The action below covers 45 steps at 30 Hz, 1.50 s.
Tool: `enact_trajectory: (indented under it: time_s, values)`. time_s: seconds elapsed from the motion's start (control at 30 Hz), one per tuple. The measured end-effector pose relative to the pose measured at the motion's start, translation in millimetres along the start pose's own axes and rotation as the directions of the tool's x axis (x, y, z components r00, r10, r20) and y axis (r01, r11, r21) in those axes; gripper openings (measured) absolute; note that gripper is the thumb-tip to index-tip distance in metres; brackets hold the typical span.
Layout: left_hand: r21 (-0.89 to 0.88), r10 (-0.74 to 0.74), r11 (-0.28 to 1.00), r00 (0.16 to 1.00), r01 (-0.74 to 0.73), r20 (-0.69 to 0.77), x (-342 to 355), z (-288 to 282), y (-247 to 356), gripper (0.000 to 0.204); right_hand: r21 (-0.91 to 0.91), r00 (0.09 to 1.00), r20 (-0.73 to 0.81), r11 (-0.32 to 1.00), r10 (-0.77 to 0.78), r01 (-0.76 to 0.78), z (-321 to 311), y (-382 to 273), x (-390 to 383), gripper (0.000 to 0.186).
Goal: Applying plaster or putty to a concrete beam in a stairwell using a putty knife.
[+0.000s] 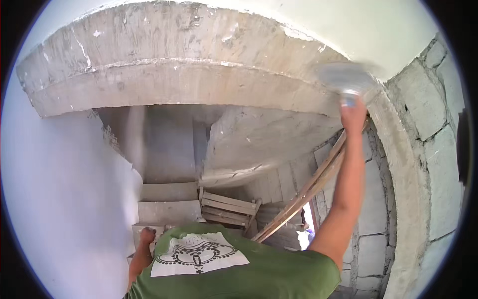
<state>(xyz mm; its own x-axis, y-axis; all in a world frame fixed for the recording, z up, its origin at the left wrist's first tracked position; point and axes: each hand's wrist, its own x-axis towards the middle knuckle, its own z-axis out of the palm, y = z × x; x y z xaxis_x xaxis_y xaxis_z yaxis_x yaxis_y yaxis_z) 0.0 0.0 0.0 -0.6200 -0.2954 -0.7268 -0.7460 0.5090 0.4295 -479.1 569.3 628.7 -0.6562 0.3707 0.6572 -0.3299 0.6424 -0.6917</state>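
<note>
My right arm reaches up at the right. The right hand point(352, 115) is closed round the blue handle of what looks like a wide putty knife point(346, 74). Its grey head is smeared by motion and lies over the right end of a rough, curved concrete beam point(184, 82). Low at the left, beside the pale wall, my left hand point(147, 235) hangs with its fingers curled in; whether anything is in it does not show. Light scrapes and white flecks mark the beam's surface.
Below the beam, concrete steps point(169, 209) lead down beside a smooth pale wall point(64, 199). A slatted wooden piece point(228, 207) stands near them. Long wooden poles point(303, 194) slant up toward my right hand. Block walls point(423, 99) rise at the right.
</note>
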Motion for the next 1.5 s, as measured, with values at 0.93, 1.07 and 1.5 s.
enact_trajectory:
  time_s: [0.93, 1.07, 1.5]
  values:
    - [-0.456, -0.154, 0.887, 0.977, 0.071, -0.148, -9, -40, 23, 0.036, -0.296, 0.757, 0.435, 0.717, -0.487, 0.631, 43, -62, -11, 0.043]
    - [-0.186, -0.034, 0.983, 0.985, 0.002, -0.171, 15, -28, -6, 0.034, -0.391, 0.685, 0.560, 0.580, -0.466, 0.715, 41, -56, 4, 0.040]
    - [-0.310, -0.082, 0.951, 0.975, 0.014, -0.209, 5, -33, -33, 0.025, -0.505, 0.746, 0.499, 0.551, -0.441, 0.664, 39, -63, -4, 0.037]
